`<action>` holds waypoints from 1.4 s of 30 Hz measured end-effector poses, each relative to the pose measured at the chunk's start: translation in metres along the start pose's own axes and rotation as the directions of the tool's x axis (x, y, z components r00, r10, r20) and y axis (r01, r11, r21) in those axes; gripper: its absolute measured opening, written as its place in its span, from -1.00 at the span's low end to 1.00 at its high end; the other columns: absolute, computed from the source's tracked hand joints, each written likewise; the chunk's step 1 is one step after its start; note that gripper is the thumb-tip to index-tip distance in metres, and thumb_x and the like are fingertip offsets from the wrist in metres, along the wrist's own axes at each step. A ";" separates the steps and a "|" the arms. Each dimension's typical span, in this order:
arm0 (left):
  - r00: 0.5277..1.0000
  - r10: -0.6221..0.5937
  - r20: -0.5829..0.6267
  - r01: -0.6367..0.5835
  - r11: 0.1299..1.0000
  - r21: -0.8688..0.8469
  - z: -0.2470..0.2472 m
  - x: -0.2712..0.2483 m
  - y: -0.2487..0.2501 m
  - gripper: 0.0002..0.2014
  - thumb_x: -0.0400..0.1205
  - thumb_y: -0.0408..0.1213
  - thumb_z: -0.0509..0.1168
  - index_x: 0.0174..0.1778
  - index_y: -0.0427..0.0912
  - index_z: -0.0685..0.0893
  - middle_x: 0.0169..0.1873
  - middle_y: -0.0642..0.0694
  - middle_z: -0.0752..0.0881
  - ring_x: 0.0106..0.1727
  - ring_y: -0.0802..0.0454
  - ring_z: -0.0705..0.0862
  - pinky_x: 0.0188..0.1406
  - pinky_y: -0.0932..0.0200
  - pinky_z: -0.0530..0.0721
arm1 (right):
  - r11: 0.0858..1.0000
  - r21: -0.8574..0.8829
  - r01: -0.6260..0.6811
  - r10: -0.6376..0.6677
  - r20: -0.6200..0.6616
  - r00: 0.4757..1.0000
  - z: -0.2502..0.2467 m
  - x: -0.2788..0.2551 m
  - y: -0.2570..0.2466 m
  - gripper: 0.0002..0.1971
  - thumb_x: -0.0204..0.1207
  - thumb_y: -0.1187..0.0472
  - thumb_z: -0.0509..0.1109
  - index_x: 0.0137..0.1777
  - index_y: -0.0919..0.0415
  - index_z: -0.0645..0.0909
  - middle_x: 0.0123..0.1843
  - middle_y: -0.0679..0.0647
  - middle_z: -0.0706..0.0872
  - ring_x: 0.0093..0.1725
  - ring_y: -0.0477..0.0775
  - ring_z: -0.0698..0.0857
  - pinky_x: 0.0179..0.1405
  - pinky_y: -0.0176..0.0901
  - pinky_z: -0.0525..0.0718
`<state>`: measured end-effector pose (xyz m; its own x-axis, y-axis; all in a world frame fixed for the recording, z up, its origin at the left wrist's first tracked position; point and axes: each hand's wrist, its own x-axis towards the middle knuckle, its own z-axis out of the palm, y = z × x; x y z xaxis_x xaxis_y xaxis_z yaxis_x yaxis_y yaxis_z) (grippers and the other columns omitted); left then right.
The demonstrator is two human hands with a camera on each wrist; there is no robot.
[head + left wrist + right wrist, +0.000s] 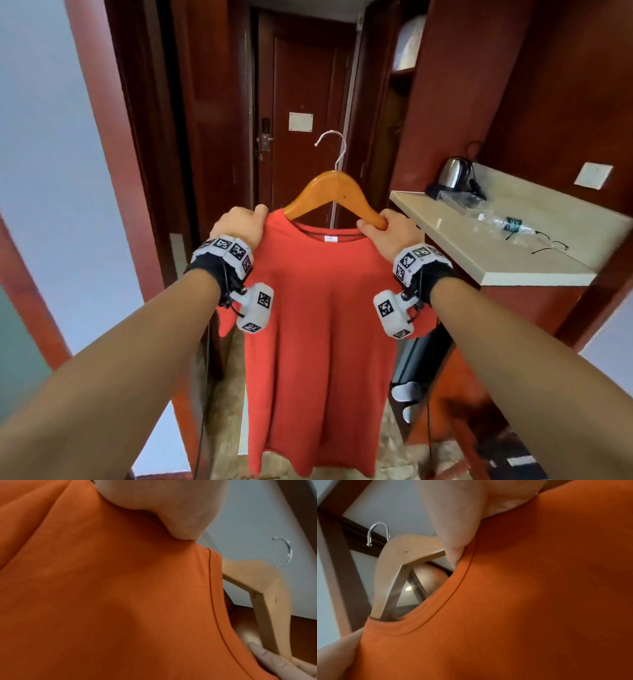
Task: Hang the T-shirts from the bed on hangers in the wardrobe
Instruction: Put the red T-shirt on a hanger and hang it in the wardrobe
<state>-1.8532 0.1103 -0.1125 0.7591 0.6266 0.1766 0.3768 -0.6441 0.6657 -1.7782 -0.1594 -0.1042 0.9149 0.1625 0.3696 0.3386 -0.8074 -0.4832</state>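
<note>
Both arms raised: left hand [239,224] apparently pinches the T-shirt [322,308] shoulder, right hand [390,233] fingers grip the hanger [334,192].

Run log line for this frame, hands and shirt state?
left hand: grips shirt shoulder | right hand: grips hanger end and shirt | shirt: red, hanger's left arm inside collar | hanger: wooden, hook free, not on rail

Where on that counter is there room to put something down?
The counter's near end, toward its front corner, is bare. The back is crowded: a kettle on its base, a plastic-wrapped packet, a water bottle and glasses toward the wall.
</note>
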 end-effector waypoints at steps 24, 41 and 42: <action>0.921 0.326 -0.213 -0.381 0.868 -0.318 0.239 0.403 0.112 -0.79 0.41 0.13 0.47 -0.10 0.24 0.68 -0.33 0.31 0.65 -0.02 0.15 0.64 0.38 -0.10 0.37 | 0.984 0.173 0.035 -0.013 -0.123 0.992 0.200 0.466 0.088 -0.58 0.44 -0.38 0.35 -0.29 -0.03 0.60 -0.35 -0.10 0.67 -0.03 0.09 0.67 0.34 0.22 0.37; 0.876 0.468 -0.114 -0.458 0.733 -0.504 0.401 0.745 0.104 -0.76 0.34 0.24 0.51 -0.11 0.46 0.71 -0.17 0.27 0.77 0.18 -0.12 0.69 0.34 -0.35 0.50 | 0.972 0.208 -0.112 0.179 -0.337 0.924 0.401 0.725 0.112 -0.74 0.45 -0.29 0.45 -0.08 -0.16 0.67 -0.06 -0.18 0.69 0.21 0.05 0.57 0.50 0.20 0.18; 0.875 0.474 -0.100 -0.456 0.735 -0.502 0.410 0.761 0.109 -0.76 0.34 0.24 0.51 -0.10 0.46 0.70 -0.15 0.26 0.78 0.20 -0.14 0.68 0.36 -0.32 0.48 | 0.972 0.202 -0.119 0.185 -0.347 0.919 0.408 0.740 0.117 -0.74 0.45 -0.30 0.45 -0.08 -0.15 0.67 -0.05 -0.18 0.69 0.20 0.04 0.57 0.49 0.20 0.19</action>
<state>-1.0167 0.3378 -0.2029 0.7895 0.2868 0.5426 -0.3356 -0.5384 0.7729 -0.9723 0.0983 -0.2113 0.8273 -0.1972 0.5259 0.2645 -0.6893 -0.6745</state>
